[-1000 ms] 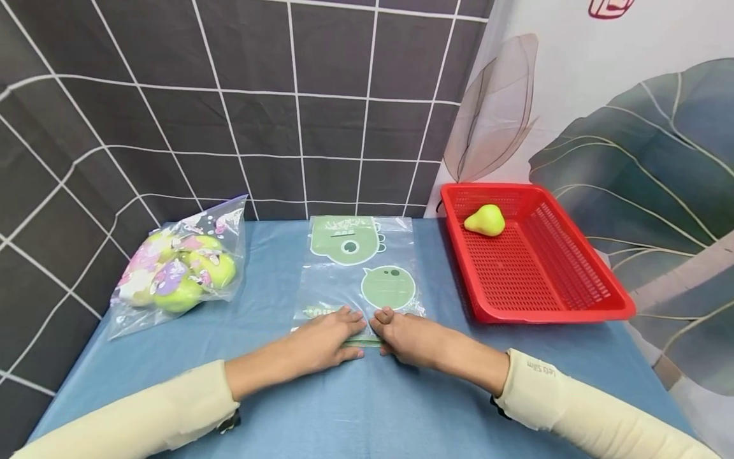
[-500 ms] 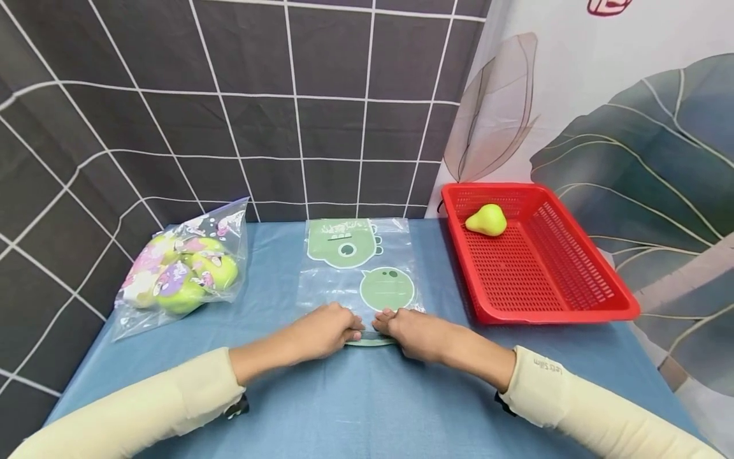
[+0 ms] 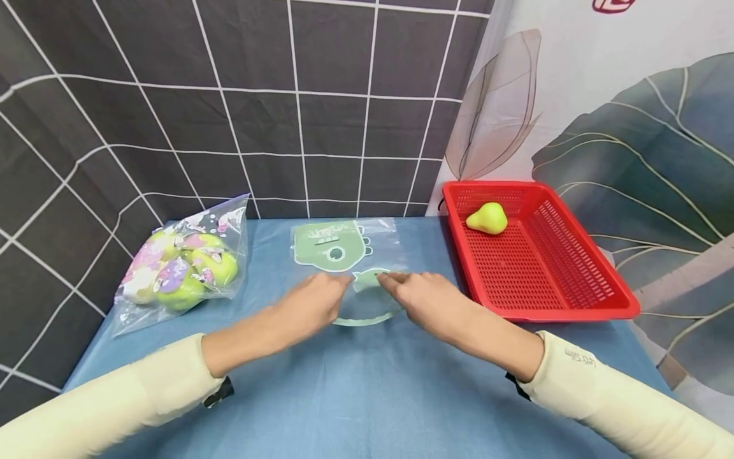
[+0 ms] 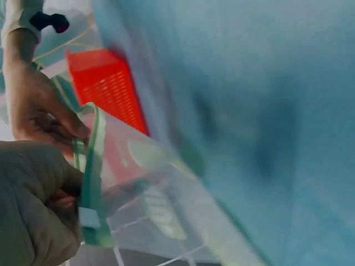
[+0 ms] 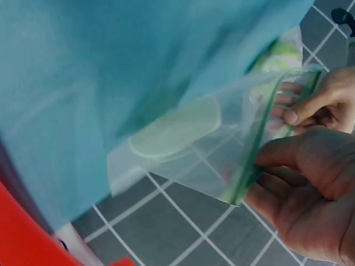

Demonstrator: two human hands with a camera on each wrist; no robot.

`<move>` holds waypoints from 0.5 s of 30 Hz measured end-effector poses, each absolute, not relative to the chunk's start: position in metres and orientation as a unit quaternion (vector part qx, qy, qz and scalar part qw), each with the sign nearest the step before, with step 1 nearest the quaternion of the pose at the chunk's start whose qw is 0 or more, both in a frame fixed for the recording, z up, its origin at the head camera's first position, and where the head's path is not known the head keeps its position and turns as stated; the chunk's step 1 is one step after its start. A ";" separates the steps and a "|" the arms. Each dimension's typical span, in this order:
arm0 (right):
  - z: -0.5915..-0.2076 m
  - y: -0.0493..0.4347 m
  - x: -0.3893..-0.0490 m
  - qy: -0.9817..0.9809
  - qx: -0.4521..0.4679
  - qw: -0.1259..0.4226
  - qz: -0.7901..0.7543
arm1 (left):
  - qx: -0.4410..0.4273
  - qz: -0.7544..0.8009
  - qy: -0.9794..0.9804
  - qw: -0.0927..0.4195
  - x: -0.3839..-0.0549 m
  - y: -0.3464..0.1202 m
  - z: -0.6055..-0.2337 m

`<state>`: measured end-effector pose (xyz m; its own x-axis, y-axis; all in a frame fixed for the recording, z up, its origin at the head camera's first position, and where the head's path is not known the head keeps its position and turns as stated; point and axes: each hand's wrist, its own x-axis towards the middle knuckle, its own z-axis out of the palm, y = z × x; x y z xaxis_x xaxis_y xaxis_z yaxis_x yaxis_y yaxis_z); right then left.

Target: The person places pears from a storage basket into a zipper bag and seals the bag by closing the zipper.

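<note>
A clear zip bag (image 3: 335,245) with green cartoon prints stands with its mouth lifted off the blue cloth, its far end lying on it. My left hand (image 3: 309,305) pinches the mouth's green zip edge (image 4: 95,177) near one corner, its thumb seen in the left wrist view. Across from it, my right hand (image 3: 432,305) grips the same edge near the other side, thumb and fingers on either face in the right wrist view. Between the hands the near lip (image 3: 364,320) bows toward me. Nothing shows inside the bag.
On the left lies a printed clear bag (image 3: 183,271) with several green fruits in it. A red plastic basket (image 3: 550,315) stands on the right and holds one yellow-green pear (image 3: 487,218). Behind the table hangs a dark grid-patterned cloth (image 3: 332,121).
Both hands went from lying flat on the bag's near edge to gripping it, then raised it up and away from me. The lips now stand apart.
</note>
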<state>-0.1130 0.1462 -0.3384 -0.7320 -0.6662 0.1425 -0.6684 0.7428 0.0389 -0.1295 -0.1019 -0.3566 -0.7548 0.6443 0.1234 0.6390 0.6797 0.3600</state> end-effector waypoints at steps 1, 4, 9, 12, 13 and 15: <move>-0.335 0.147 -0.115 -0.930 0.354 0.093 0.017 | 0.335 0.202 0.921 0.002 -0.130 -0.103 -0.352; -0.326 0.149 -0.118 -0.932 0.319 0.164 0.051 | 0.290 0.227 0.930 -0.022 -0.131 -0.104 -0.338; -0.306 0.157 -0.125 -0.951 0.198 0.195 0.137 | 0.243 0.259 0.933 -0.054 -0.141 -0.108 -0.315; -0.296 0.160 -0.129 -0.963 0.118 0.118 0.211 | 0.224 0.276 0.932 -0.066 -0.149 -0.109 -0.307; -0.294 0.160 -0.131 -0.963 0.098 0.089 0.233 | 0.220 0.278 0.933 -0.069 -0.151 -0.108 -0.304; -0.293 0.157 -0.134 -0.960 0.071 0.026 0.270 | 0.218 0.275 0.933 -0.077 -0.153 -0.105 -0.301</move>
<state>-0.1344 0.1574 -0.2930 -0.9887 -0.1217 0.0877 -0.1496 0.8440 -0.5151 -0.1533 -0.1055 -0.3011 -0.8926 0.3652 0.2643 0.4502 0.7536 0.4790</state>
